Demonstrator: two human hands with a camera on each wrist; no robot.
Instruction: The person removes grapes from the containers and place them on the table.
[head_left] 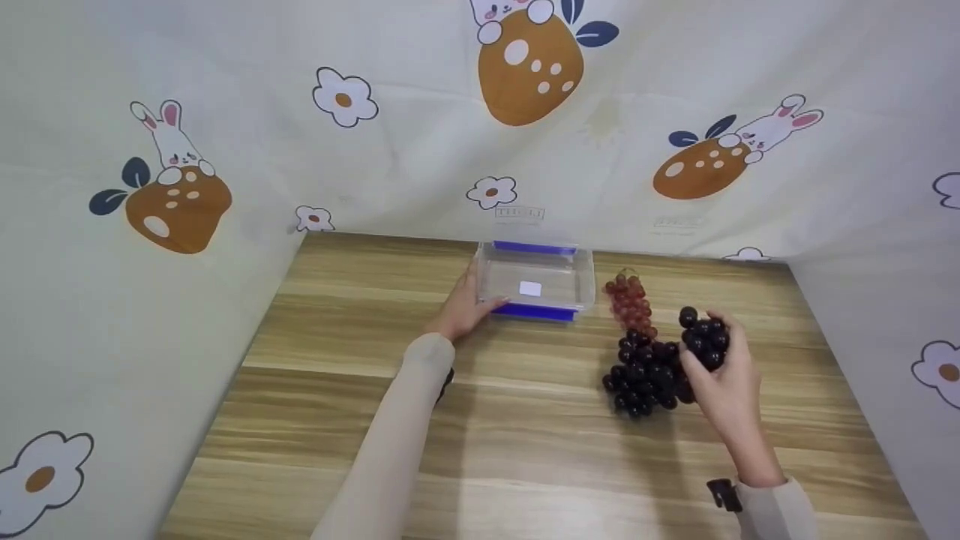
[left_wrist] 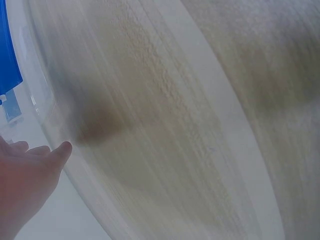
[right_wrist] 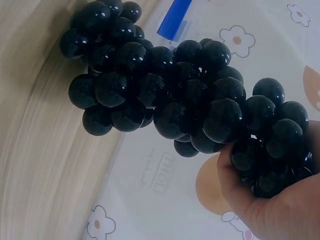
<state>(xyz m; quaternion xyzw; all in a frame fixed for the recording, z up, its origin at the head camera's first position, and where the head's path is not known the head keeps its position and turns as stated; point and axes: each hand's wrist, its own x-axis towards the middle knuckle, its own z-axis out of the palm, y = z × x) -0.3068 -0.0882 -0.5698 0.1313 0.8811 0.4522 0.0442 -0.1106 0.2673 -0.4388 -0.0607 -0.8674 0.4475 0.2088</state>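
Observation:
A clear plastic box with blue side latches stands near the back of the table. My left hand holds its near left corner, thumb over the front rim and fingers along the left wall. In the left wrist view, part of a blue latch shows above the hand. To the right, my right hand grips one end of a bunch of black grapes. The right wrist view has the bunch stretching away from the fingers; some gripped grapes are hidden by the hand.
A bunch of red grapes lies between the box and the black grapes, partly overlapped by the black ones. The wood-grain table is bordered at the back and sides by a pale printed sheet.

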